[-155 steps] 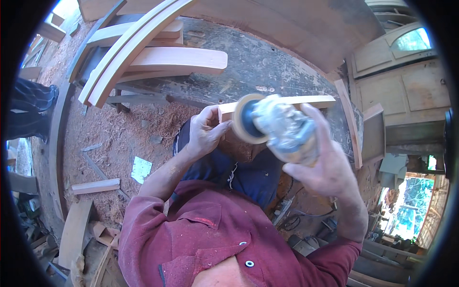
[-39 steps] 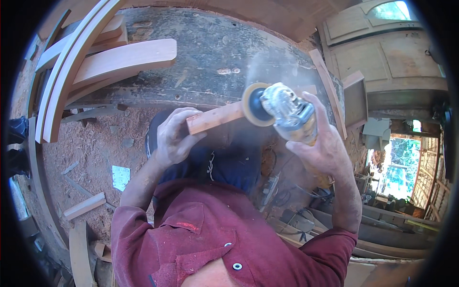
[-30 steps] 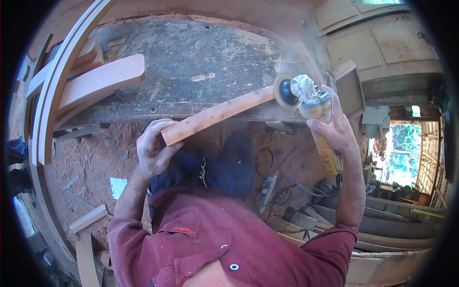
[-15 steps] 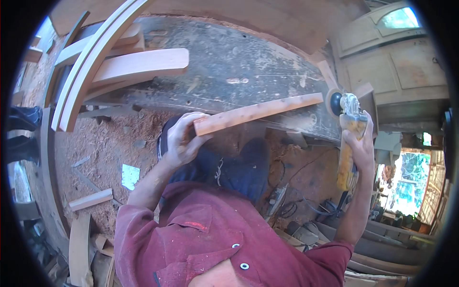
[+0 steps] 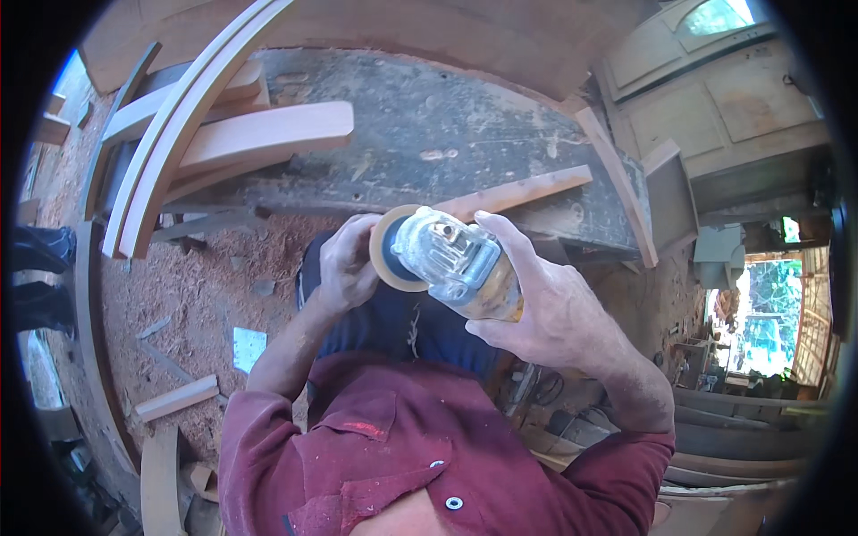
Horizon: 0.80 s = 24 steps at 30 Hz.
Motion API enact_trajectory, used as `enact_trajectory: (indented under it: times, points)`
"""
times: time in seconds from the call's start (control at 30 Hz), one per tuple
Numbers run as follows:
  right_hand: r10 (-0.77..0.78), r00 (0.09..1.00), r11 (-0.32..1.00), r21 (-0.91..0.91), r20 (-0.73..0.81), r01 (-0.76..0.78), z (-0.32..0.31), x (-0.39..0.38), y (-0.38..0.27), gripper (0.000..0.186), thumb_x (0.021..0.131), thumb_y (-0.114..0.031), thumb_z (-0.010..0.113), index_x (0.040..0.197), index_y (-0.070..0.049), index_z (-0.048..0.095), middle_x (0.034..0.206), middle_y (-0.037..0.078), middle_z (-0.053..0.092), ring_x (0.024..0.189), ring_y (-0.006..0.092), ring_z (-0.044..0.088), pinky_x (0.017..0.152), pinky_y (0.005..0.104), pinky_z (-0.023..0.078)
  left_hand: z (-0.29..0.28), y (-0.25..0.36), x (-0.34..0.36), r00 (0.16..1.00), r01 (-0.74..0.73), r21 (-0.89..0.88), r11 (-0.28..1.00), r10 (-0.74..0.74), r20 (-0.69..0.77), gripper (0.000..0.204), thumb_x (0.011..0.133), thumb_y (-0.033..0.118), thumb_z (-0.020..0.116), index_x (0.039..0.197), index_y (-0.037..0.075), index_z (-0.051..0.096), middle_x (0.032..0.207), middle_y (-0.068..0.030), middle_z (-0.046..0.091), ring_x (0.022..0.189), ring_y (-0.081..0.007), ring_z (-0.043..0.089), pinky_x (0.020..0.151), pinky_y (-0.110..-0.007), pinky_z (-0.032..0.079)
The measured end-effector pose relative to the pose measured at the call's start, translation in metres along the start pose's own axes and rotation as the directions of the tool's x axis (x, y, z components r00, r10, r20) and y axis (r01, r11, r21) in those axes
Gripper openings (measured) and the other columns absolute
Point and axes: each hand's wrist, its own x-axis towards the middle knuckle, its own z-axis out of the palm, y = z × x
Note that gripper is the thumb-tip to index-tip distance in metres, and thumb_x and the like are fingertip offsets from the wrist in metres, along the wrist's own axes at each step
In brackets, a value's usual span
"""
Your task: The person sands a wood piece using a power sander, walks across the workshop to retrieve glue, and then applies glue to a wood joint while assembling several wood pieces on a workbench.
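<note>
My left hand [image 5: 347, 263] grips the near end of a long reddish wooden strip [image 5: 527, 191] that runs up and right over the dark workbench. My right hand [image 5: 545, 304] is wrapped around an angle grinder [image 5: 456, 263] with a silver head and yellow body. Its tan sanding disc [image 5: 386, 250] sits right beside my left hand, at the near end of the strip. The part of the strip under the grinder is hidden.
A dark, worn workbench [image 5: 429, 143] lies ahead. Curved wooden pieces [image 5: 179, 134] are stacked at the left. Sawdust and offcuts [image 5: 174, 397] cover the floor. Wooden door panels [image 5: 733, 98] stand at the right. Another person's legs [image 5: 36, 268] show at the far left.
The grinder has come back from the far right end of the strip to its near end, close to my left hand. The strip now lies lower and shorter in view.
</note>
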Motion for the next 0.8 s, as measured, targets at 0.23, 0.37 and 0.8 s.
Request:
enact_trajectory:
  times: [0.23,0.37,0.8]
  points:
    - [0.085,0.983,0.996,0.048,-0.161,-0.078,-0.02,-0.014,0.053,0.094,0.083,-0.023,0.08,0.158,-0.015,0.023,0.129,0.029,0.064,0.119,0.0466,0.065,0.102,0.0503,0.052,-0.001,0.006,0.003,0.999,0.054,0.088,0.995,-0.054,0.003,0.046,0.079,0.005,0.085,0.12,-0.002,0.064,0.107,-0.0182,0.071,0.096,-0.0285,0.072,0.083,-0.036,0.057]
    - [0.149,0.957,0.988,0.079,-0.249,-0.134,-0.03,-0.021,0.083,0.094,0.082,-0.025,0.08,0.157,-0.017,0.024,0.129,0.028,0.065,0.118,0.0471,0.065,0.103,0.0513,0.051,-0.007,0.011,0.003,0.997,0.057,0.099,0.993,-0.062,0.054,0.046,0.079,0.008,0.085,0.12,-0.002,0.064,0.106,-0.0188,0.072,0.096,-0.03,0.073,0.084,-0.037,0.057]
    - [0.248,0.839,0.968,0.085,-0.485,-0.238,-0.099,-0.025,0.223,0.091,0.082,-0.033,0.077,0.157,-0.012,0.03,0.133,0.025,0.064,0.124,0.0406,0.063,0.107,0.045,0.047,-0.013,0.004,0.001,0.983,0.147,0.026,0.989,-0.149,0.11,0.047,0.084,0.005,0.082,0.126,-0.002,0.061,0.111,-0.0195,0.072,0.099,-0.029,0.072,0.088,-0.038,0.056]
